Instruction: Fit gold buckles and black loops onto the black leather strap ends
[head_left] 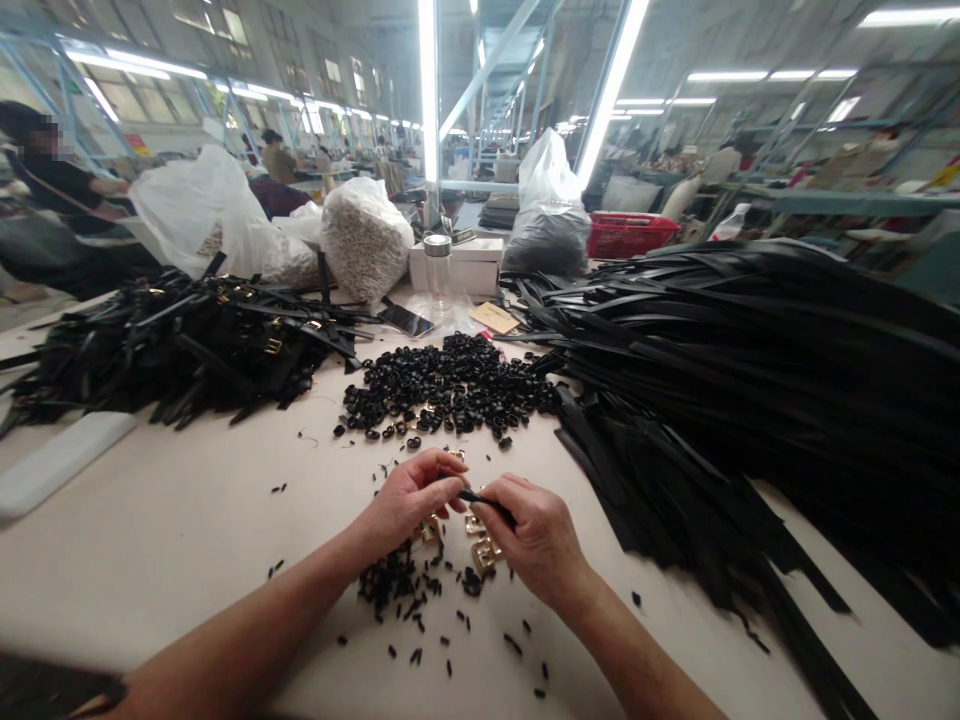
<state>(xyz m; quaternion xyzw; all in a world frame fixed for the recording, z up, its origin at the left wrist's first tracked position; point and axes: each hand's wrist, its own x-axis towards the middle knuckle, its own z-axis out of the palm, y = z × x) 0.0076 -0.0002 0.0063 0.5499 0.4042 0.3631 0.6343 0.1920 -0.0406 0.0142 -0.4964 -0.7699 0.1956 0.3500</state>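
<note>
My left hand (421,492) and my right hand (536,535) meet over the middle of the pale table (247,520). Between them is a narrow black strip (474,496), pinched by the fingers of both hands. Gold buckles (486,553) lie on the table just beneath the hands. Small black pieces (390,580) are heaped below my left hand, with more scattered toward the near edge. Beyond the hands spreads a pile of small black loops (450,385).
Black straps with buckles (187,340) are heaped at left, long black strips (720,360) at right. A white tray-like piece (64,462) lies far left. Behind stand filled bags (367,240), a glass jar (438,268), a phone (406,318) and a red basket (630,236). People sit farther back.
</note>
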